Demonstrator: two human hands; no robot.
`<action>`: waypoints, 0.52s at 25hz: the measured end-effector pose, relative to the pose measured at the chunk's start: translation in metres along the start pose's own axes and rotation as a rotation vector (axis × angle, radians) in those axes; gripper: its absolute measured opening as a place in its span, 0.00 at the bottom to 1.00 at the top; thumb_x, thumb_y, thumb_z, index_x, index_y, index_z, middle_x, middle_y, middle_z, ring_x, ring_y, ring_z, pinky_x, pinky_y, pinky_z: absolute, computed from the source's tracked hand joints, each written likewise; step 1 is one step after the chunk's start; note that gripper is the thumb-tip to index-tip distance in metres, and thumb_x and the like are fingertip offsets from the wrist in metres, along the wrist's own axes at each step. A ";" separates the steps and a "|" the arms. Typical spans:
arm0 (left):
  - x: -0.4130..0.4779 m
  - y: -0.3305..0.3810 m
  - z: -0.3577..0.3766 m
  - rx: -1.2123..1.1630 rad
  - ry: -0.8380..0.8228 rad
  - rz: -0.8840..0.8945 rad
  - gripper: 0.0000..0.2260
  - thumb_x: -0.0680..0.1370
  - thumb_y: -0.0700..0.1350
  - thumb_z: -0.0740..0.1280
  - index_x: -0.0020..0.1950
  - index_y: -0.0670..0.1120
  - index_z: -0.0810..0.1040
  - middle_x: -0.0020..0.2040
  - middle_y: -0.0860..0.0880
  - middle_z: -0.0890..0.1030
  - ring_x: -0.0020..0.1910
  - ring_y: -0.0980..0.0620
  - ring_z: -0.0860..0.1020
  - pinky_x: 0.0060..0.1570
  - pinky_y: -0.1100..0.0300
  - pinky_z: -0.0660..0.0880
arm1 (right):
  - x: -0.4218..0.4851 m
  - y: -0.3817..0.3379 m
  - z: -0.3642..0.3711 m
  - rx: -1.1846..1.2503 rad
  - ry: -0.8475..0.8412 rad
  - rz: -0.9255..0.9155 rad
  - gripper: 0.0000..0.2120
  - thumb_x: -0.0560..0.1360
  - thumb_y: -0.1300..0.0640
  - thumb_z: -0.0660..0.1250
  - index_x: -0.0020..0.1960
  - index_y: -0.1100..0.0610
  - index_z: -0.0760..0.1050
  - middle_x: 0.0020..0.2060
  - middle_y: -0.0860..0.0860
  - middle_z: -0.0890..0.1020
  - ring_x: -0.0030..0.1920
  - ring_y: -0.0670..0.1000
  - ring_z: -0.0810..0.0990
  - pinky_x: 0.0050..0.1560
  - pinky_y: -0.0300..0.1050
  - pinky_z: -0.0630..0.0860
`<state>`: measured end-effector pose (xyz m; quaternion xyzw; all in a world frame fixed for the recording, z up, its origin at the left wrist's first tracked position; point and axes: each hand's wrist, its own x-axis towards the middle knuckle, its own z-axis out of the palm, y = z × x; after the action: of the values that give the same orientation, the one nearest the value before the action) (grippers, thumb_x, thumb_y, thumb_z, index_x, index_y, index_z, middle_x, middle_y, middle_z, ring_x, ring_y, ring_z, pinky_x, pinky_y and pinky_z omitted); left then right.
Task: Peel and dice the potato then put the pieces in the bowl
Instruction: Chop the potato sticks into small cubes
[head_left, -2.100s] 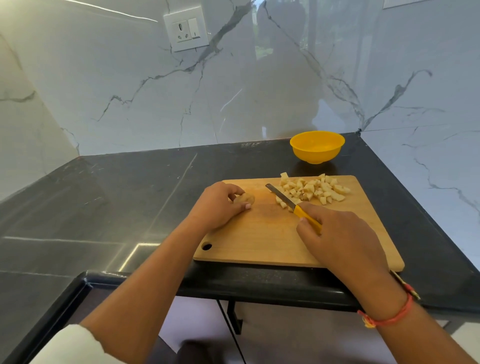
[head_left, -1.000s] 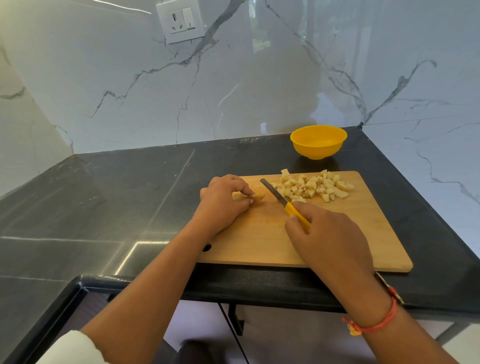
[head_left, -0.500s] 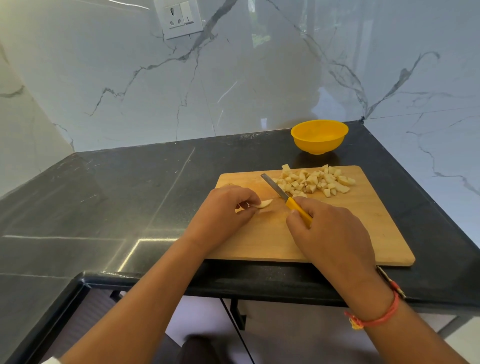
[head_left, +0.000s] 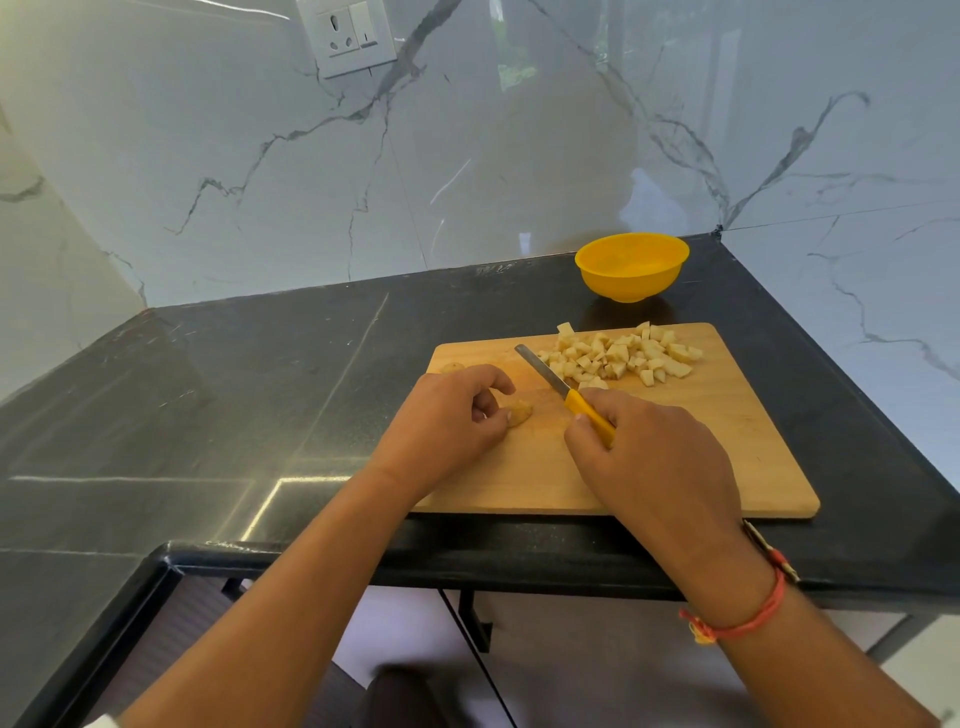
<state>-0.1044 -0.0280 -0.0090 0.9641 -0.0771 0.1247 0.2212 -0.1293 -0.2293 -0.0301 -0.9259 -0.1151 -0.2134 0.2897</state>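
Head view. Your left hand (head_left: 452, 415) curls over the wooden cutting board (head_left: 727, 457) and pins a small potato end piece (head_left: 519, 413) under thumb and fingertip, apparently to steady it for the cut. Your right hand (head_left: 654, 457) is wrapped around the yellow handle of the paring knife (head_left: 566, 389). The blade points to 11 o'clock, just beside the piece at its 3 o'clock, and is not yet on it.

The diced potato pile (head_left: 618, 356) sits at the board's 1 o'clock, pushed clear of the cutting spot. The yellow bowl (head_left: 631, 267) stands off the board at 12 o'clock on the black counter (head_left: 260, 389); no pieces show in it.

A small scrap (head_left: 453, 367) lies at the board's 10 o'clock corner, partly hidden by your knuckles. Nothing blocks the blade's path. Judgement: your fingertips sit very near the cut line on a short piece.
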 end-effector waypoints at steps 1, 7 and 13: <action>0.001 0.002 0.000 0.013 0.000 -0.006 0.09 0.77 0.50 0.71 0.57 0.57 0.79 0.37 0.59 0.78 0.37 0.60 0.77 0.38 0.74 0.68 | 0.000 0.000 0.000 -0.001 0.003 0.002 0.17 0.77 0.42 0.58 0.61 0.45 0.79 0.27 0.40 0.73 0.28 0.43 0.72 0.27 0.37 0.72; 0.001 0.010 0.001 0.065 0.004 -0.007 0.11 0.77 0.49 0.70 0.58 0.55 0.82 0.36 0.58 0.77 0.37 0.58 0.77 0.39 0.70 0.70 | 0.000 0.000 0.000 0.020 -0.007 0.000 0.17 0.78 0.43 0.58 0.61 0.45 0.79 0.28 0.41 0.74 0.28 0.43 0.72 0.29 0.39 0.74; 0.000 0.003 0.001 0.106 0.050 -0.039 0.11 0.78 0.50 0.69 0.60 0.55 0.82 0.42 0.58 0.79 0.40 0.59 0.76 0.46 0.66 0.74 | 0.000 0.000 -0.002 0.018 -0.024 0.002 0.16 0.78 0.43 0.58 0.60 0.45 0.78 0.29 0.41 0.75 0.30 0.44 0.74 0.32 0.42 0.77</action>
<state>-0.1049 -0.0307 -0.0088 0.9724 -0.0463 0.1482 0.1741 -0.1298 -0.2299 -0.0285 -0.9258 -0.1197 -0.2011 0.2968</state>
